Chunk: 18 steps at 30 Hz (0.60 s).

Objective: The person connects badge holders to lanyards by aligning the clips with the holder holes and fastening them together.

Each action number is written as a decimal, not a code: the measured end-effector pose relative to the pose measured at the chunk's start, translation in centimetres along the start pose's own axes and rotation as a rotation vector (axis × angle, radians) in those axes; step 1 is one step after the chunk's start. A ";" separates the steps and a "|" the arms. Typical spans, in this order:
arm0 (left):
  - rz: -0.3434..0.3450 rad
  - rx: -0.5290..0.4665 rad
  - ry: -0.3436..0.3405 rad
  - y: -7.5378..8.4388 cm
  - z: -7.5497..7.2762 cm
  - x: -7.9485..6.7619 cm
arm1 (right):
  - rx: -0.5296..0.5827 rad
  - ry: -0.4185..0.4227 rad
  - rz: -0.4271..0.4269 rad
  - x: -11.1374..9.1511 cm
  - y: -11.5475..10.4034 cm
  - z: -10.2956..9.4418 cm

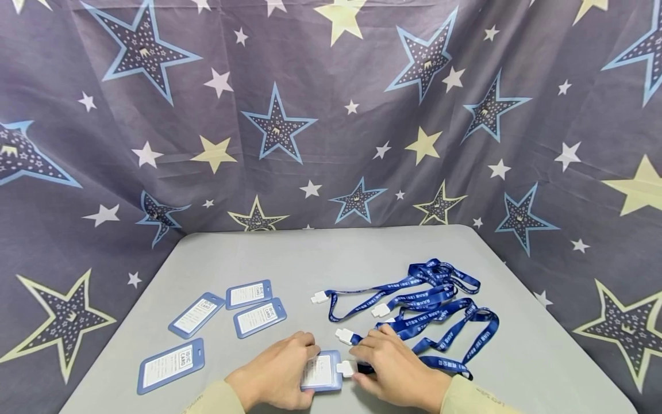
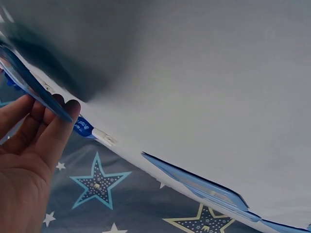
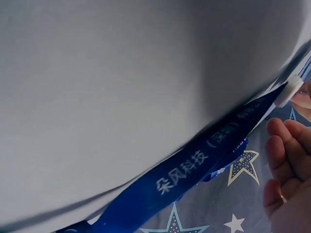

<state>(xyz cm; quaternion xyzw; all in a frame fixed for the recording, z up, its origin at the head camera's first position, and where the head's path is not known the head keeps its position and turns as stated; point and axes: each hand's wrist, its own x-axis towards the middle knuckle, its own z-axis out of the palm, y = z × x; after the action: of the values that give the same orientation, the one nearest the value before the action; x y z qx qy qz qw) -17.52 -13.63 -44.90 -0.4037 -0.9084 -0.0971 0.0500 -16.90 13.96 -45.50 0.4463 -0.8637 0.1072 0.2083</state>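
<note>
In the head view, my left hand (image 1: 281, 371) grips a blue badge holder (image 1: 322, 372) by its left part, thumb at the near edge and fingers over the far one. The same badge holder (image 2: 36, 87) stands tilted in the fingers in the left wrist view. My right hand (image 1: 395, 365) pinches the white clip (image 1: 347, 368) of a blue lanyard. That clip meets the slotted right end of the badge holder; whether it is fastened there cannot be told. In the right wrist view the lanyard strap (image 3: 184, 170) trails away from the clip (image 3: 290, 91).
Several other badge holders lie at the left, one nearer (image 1: 171, 365) and one farther back (image 1: 249, 294). More blue lanyards (image 1: 439, 293) lie heaped at the right, their white clips (image 1: 320, 297) pointing left. A star-patterned curtain (image 1: 310, 144) surrounds the grey table (image 1: 289, 253).
</note>
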 end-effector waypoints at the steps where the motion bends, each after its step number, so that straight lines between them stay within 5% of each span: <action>1: -0.006 -0.001 -0.002 -0.1 0.0 0.0 | 0.000 0.002 0.004 0.0 0.0 0.0; 18: -0.035 0.044 0.031 -0.7 0.4 -0.2 | -0.008 0.092 -0.014 -0.1 0.5 0.0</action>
<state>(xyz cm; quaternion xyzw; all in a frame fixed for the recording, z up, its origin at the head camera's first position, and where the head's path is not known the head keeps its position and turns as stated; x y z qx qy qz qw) -17.89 -14.14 -45.45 -0.3851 -0.9163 -0.0843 0.0712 -17.31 14.30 -45.56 0.4462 -0.8504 0.1226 0.2503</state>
